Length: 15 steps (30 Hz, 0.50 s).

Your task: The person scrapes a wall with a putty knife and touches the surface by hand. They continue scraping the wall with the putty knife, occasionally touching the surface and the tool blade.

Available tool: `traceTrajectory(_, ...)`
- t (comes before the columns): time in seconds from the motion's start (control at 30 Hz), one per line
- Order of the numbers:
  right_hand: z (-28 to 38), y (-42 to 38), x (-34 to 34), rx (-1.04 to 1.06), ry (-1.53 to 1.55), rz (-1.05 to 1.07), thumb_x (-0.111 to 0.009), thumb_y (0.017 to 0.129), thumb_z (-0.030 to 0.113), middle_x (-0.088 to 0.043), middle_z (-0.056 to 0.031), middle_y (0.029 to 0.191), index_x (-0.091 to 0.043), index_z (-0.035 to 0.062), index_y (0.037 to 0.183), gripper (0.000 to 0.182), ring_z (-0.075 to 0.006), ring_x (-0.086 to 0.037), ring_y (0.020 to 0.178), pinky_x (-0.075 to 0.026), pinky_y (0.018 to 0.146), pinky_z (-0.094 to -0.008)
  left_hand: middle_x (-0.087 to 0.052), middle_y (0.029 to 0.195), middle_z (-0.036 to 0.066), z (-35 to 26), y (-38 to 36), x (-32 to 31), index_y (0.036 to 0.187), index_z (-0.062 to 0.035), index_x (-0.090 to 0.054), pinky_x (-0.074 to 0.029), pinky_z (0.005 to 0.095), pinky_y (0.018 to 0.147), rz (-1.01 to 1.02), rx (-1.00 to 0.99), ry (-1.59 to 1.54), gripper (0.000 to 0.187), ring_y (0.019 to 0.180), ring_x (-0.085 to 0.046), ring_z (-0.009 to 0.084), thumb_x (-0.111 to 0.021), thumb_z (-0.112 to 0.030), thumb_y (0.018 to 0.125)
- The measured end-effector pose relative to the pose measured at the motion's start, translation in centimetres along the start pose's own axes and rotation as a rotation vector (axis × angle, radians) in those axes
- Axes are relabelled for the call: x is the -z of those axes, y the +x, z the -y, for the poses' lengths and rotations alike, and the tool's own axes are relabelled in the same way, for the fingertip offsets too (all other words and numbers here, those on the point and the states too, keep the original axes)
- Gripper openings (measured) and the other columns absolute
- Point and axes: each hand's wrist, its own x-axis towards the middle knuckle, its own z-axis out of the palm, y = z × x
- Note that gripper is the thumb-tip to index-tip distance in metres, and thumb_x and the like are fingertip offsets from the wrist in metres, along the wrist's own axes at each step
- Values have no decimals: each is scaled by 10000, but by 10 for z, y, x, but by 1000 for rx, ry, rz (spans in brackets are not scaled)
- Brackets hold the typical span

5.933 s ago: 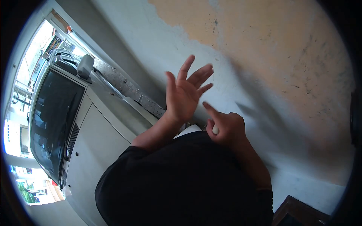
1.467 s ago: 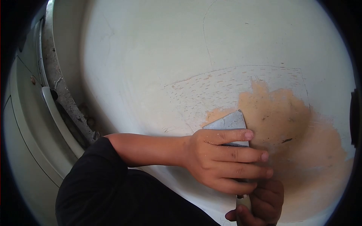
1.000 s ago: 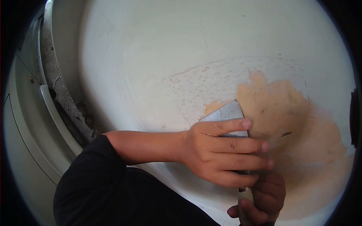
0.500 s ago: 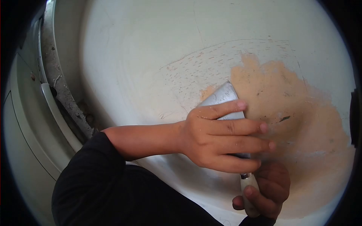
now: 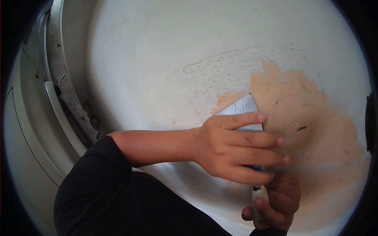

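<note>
A putty knife (image 5: 245, 105) with a broad metal blade and pale handle lies against a whitish, curved-looking surface (image 5: 149, 70). My left hand (image 5: 234, 147) rests flat across the blade, fingers stretched and slightly spread, covering much of it. Below, my right hand (image 5: 281, 196) is wrapped around the handle, thumb along its side. The blade's top corner sits beside an orange-tan patch (image 5: 293, 98) with an uneven edge. Short scratch marks (image 5: 212, 70) run over the pale surface above the blade. The left thumb is hidden.
At the left stands a pale panel with a curved handle-like bar (image 5: 59, 112). Next to it runs a speckled, dirty ledge (image 5: 63, 67). A dark object (image 5: 370, 124) shows at the right edge. My black sleeve (image 5: 94, 181) fills the lower left.
The view has shifted, so the surface appears farther right and lower. The blade has slid slightly down, toward the handle end, showing a little more orange beside it. Both hands keep their positions on the knife.
</note>
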Motion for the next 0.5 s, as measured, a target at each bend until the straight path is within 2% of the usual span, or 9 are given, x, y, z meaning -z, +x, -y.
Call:
traceTrajectory(0.4,-3,-6,-1,-6,-33,-44,-741,943,379,-610,-49,946,-619,169,1168,332,-278,-626,874,-543,734,-444,-761,1190,-63,-1,-3,-8,950,-301,-685,-381,486,1165,-8,8,-9,102,1153,-697,180,-728,-217,910)
traceTrajectory(0.5,-6,-6,1,50,53,21,-743,941,379,-612,-63,967,-618,172,1179,339,-296,-634,904,-548,763,-459,-760,1192,-62,-1,-3,-6,961,-300,-685,-370,490,1174,-29,7,-10,108,1151,-699,182,-730,-216,910)
